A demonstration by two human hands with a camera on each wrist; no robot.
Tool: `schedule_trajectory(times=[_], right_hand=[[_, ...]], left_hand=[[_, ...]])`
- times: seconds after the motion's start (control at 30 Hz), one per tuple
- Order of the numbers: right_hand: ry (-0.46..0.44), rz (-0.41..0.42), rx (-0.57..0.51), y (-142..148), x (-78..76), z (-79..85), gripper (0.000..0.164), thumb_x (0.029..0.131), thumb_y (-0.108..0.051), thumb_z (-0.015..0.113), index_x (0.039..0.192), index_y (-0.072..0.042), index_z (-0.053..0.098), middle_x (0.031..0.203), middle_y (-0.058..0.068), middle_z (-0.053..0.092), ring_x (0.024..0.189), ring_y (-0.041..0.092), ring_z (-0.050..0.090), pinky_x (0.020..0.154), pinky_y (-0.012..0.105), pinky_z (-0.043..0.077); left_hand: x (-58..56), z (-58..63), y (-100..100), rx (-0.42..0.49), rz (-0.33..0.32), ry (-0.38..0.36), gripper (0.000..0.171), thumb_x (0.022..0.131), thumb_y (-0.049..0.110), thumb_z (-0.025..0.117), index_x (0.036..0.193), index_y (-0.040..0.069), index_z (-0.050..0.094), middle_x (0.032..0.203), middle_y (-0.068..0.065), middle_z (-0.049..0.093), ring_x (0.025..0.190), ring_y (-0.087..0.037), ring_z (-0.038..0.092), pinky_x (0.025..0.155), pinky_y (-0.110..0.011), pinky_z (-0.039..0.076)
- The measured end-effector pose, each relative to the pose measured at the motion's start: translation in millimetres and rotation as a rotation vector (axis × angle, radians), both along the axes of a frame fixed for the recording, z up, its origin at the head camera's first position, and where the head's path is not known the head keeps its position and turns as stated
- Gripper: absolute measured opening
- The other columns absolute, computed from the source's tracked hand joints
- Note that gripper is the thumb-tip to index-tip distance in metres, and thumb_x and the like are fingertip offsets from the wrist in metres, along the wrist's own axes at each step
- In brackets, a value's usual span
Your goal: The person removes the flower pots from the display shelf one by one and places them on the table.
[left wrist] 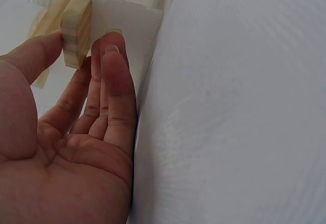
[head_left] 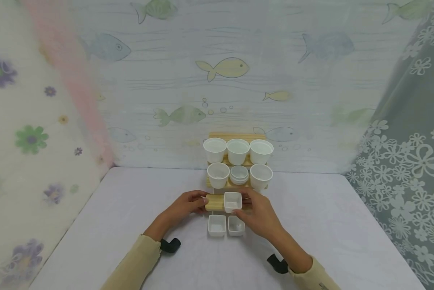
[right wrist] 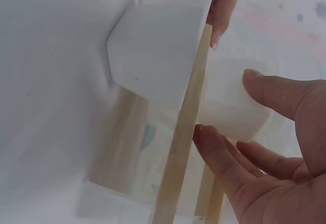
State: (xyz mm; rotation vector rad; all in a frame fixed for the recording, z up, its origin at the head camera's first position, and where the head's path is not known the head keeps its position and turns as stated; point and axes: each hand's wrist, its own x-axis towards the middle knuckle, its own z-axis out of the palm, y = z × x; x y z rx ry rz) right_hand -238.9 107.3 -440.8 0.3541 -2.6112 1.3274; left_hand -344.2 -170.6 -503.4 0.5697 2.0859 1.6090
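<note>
On the lowest wooden shelf (head_left: 214, 202) of a tiered stand sits a small white square bowl (head_left: 233, 202). My right hand (head_left: 262, 213) holds this bowl between thumb and fingers; in the right wrist view the bowl (right wrist: 232, 102) shows pale beside the shelf's edge. At the shelf's left end, my left hand (head_left: 186, 203) pinches the wood. The left wrist view shows its thumb against the board's end (left wrist: 75, 35) and the other fingers on the far side. Two more white square bowls, a left one (head_left: 217, 226) and a right one (head_left: 236, 226), stand in front of the shelf.
Behind, white round cups fill the upper tiers, among them a back cup (head_left: 238, 152) and a front left cup (head_left: 218, 175). Small round bowls (head_left: 239, 175) are stacked between two cups. A white cloth (head_left: 137, 201) covers the table; a fish-patterned wall (head_left: 159, 153) rises at the back.
</note>
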Motion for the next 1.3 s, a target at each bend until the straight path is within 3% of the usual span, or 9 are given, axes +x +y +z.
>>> schedule_trajectory(times=[0.4, 0.87, 1.3], right_hand=[[0.021, 0.013, -0.005, 10.0, 3.8, -2.8, 0.061, 0.083, 0.000, 0.090, 0.137, -0.005, 0.061, 0.122, 0.009, 0.070, 0.112, 0.025, 0.072, 0.093, 0.028, 0.060], [0.062, 0.014, 0.023, 18.4, 9.2, -3.1, 0.059, 0.083, 0.000, 0.090, 0.135, 0.000, 0.060, 0.121, 0.012, 0.070, 0.111, 0.028, 0.073, 0.092, 0.029, 0.060], [0.036, 0.025, 0.022, 24.5, 14.2, -6.9, 0.062, 0.084, 0.001, 0.088, 0.138, -0.001, 0.059, 0.124, 0.012, 0.069, 0.114, 0.027, 0.072, 0.094, 0.026, 0.059]], left_hand=[[-1.6, 0.7, -0.2, 0.000, -0.007, -0.005, 0.047, 0.108, 0.031, 0.065, 0.145, 0.003, 0.059, 0.118, -0.012, 0.075, 0.102, -0.024, 0.071, 0.090, -0.036, 0.059], [-1.5, 1.8, -0.4, 0.010, -0.012, 0.001, 0.046, 0.108, 0.030, 0.064, 0.144, 0.002, 0.059, 0.115, -0.012, 0.075, 0.098, -0.023, 0.072, 0.087, -0.034, 0.059], [-3.1, -1.8, -0.2, 0.018, -0.011, 0.000, 0.046, 0.108, 0.029, 0.065, 0.144, 0.000, 0.059, 0.114, -0.012, 0.075, 0.098, -0.023, 0.072, 0.086, -0.034, 0.059]])
